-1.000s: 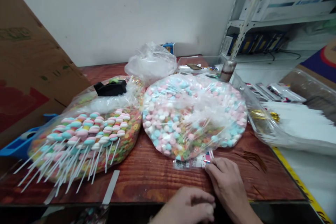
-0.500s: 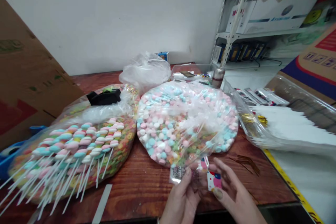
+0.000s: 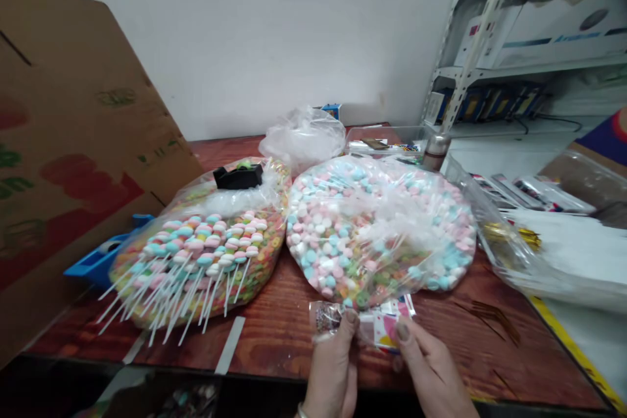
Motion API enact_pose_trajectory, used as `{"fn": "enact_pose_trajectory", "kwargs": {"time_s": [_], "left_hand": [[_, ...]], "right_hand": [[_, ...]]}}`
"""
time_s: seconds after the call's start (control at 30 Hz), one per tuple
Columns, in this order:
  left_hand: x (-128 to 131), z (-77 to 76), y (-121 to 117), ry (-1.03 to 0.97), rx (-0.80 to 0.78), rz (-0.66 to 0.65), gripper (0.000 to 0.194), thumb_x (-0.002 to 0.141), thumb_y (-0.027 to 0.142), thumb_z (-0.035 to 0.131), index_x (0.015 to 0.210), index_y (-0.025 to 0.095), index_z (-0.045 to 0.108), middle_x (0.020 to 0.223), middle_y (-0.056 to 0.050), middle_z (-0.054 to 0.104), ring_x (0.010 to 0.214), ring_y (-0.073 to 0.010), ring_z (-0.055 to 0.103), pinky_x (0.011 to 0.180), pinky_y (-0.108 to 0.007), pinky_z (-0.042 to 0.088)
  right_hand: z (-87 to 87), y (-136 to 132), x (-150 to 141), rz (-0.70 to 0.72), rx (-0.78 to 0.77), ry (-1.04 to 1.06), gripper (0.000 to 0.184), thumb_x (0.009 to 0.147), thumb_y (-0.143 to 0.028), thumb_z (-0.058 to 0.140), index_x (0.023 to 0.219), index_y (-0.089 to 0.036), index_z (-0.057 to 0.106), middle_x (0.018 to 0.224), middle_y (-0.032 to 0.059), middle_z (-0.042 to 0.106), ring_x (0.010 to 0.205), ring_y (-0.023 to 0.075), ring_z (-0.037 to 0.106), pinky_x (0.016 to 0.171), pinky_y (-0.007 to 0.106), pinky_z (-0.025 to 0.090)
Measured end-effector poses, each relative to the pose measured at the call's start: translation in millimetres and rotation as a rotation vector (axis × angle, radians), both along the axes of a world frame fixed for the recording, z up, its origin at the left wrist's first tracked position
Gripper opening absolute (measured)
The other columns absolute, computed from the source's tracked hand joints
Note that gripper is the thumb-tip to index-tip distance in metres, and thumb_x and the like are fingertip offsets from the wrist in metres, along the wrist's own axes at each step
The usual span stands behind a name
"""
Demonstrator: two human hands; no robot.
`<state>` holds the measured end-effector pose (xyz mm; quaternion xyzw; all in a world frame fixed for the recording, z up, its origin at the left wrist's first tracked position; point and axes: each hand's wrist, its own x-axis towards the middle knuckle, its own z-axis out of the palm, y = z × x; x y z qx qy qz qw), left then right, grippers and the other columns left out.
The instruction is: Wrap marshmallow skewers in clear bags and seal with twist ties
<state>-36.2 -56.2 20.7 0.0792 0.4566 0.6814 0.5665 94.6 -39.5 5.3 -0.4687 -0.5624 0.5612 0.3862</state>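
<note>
Left grip (image 3: 332,366) and right grip (image 3: 431,366) both closed in a fingertip pinch on a clear cellophane sleeve (image 3: 337,317), with a printed pink card (image 3: 385,330) spanning the space between them. Directly ahead of the grips, on the wooden counter (image 3: 274,346), a plastic bag of loose pastel candies (image 3: 377,176). Ahead and left of the grips, a bulging bag of marshmallow pops on white sticks (image 3: 235,202), a black tape dispenser (image 3: 238,176) on top. Far right of the grips, gold twist ties (image 3: 504,233).

Many pops on sticks, plenty of candies loose, none visibly bagged. Sleeve contents unclear: a dark patterned patch behind the plastic, partly hidden by fingers. Bag contents deep down out of sight. Bottom of both grips cut off by the frame.
</note>
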Motion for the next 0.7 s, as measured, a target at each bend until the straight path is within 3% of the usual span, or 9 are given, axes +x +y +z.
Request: {"fn": "enact_pose_trajectory", "kwargs": {"time_s": [0.07, 0.17, 0.3, 0.4, 0.5, 0.63, 0.7], "left_hand": [[-6, -1.6, 0, -0.053, 0.037, 0.065, 0.027, 0.068, 0.032, 0.083, 0.070, 0.014, 0.063, 0.059, 0.004, 0.056, 0.056, -0.0090, 0.053, 0.061, -0.023, 0.050], [-14, -4.0, 1, -0.099, 0.101, 0.164, 0.027, 0.070, 0.026, 0.082, 0.081, 0.018, 0.060, 0.067, 0.005, 0.056, 0.056, -0.0057, 0.049, 0.053, -0.017, 0.043], [-17, -3.2, 0, -0.099, 0.120, 0.180, 0.032, 0.067, 0.027, 0.084, 0.083, 0.018, 0.058, 0.067, 0.006, 0.054, 0.056, -0.0060, 0.047, 0.053, -0.018, 0.042], [-14, -1.0, -2, -0.065, 0.139, 0.165, 0.029, 0.066, 0.027, 0.085, 0.075, 0.017, 0.059, 0.061, 0.005, 0.053, 0.054, -0.0067, 0.047, 0.056, -0.020, 0.044], [-9, 2.6, -4, -0.022, 0.103, 0.123, 0.026, 0.065, 0.028, 0.085, 0.070, 0.016, 0.062, 0.061, 0.003, 0.057, 0.056, -0.0087, 0.050, 0.062, -0.024, 0.048], [-5, 7.4, -5, 0.044, 0.085, 0.034, 0.032, 0.065, 0.028, 0.085, 0.090, 0.017, 0.069, 0.072, 0.000, 0.063, 0.065, -0.0133, 0.057, 0.068, -0.027, 0.048], [-5, 5.5, -5, 0.058, 0.075, -0.003, 0.030, 0.066, 0.028, 0.084, 0.088, 0.016, 0.068, 0.068, 0.001, 0.060, 0.062, -0.0112, 0.053, 0.066, -0.025, 0.046]], "right_hand": [[4.1, -2, -6, -0.074, 0.017, 0.056, 0.037, 0.093, -0.054, 0.045, 0.087, -0.021, 0.062, 0.070, 0.0007, 0.060, 0.067, 0.0172, 0.057, 0.064, 0.022, 0.048], [7.8, -5, -13, -0.188, 0.182, 0.055, 0.032, 0.090, -0.047, 0.054, 0.110, -0.023, 0.059, 0.101, 0.0056, 0.064, 0.093, 0.0210, 0.061, 0.084, 0.026, 0.049], [4.8, -5, -13, -0.184, 0.521, -0.056, 0.019, 0.092, -0.034, 0.055, 0.108, -0.024, 0.060, 0.112, 0.0071, 0.060, 0.107, 0.0223, 0.057, 0.093, 0.031, 0.047], [0.5, -2, -9, -0.096, 0.655, -0.153, 0.018, 0.091, -0.027, 0.057, 0.109, -0.025, 0.059, 0.117, 0.0074, 0.058, 0.114, 0.0211, 0.056, 0.095, 0.028, 0.049], [-3.4, 0, -7, -0.014, 0.666, -0.212, 0.021, 0.090, -0.027, 0.059, 0.112, -0.025, 0.061, 0.125, 0.0084, 0.055, 0.117, 0.0202, 0.057, 0.095, 0.025, 0.050], [-10.4, 0, -7, 0.020, 0.607, -0.211, 0.022, 0.094, -0.024, 0.052, 0.110, -0.026, 0.066, 0.128, 0.0071, 0.057, 0.122, 0.0181, 0.056, 0.099, 0.022, 0.047], [-14.2, 0, -6, 0.012, 0.588, -0.209, 0.023, 0.095, -0.024, 0.050, 0.108, -0.025, 0.069, 0.126, 0.0071, 0.059, 0.120, 0.0179, 0.057, 0.100, 0.022, 0.046]]}}
